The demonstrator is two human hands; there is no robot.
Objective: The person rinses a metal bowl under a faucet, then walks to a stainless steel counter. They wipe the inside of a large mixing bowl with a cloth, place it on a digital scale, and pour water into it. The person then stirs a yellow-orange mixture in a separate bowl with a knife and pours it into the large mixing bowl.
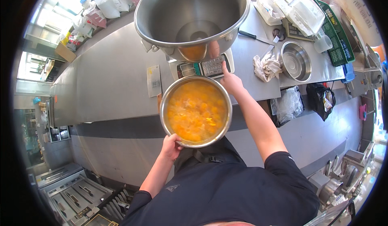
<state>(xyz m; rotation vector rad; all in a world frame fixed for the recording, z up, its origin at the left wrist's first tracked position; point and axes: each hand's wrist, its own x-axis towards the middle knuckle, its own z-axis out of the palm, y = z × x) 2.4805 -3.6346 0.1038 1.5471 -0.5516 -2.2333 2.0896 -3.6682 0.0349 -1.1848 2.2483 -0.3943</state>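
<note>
My left hand (171, 147) grips the near-left rim of a round stainless steel bowl (229, 112), raised in front of my body at the counter's edge. Inside it is a mass of cracked raw eggs (194, 110), with many yolks visible. My right hand (231, 82) holds nothing; its index finger is extended to the right side of the keypad (212, 66) on a digital scale (230, 63). A large steel mixing bowl (194, 10) stands over the scale and hides its platform. Only the bare steel interior shows in that bowl.
On the steel counter (109, 83), a cleaver blade (154, 82) lies left of the egg bowl. To the right are a black-handled knife (248, 35), a crumpled cloth (267, 66), a smaller steel bowl (296, 61), plastic containers (306, 15) and a green crate (336, 50). Bags (106, 1) line the back.
</note>
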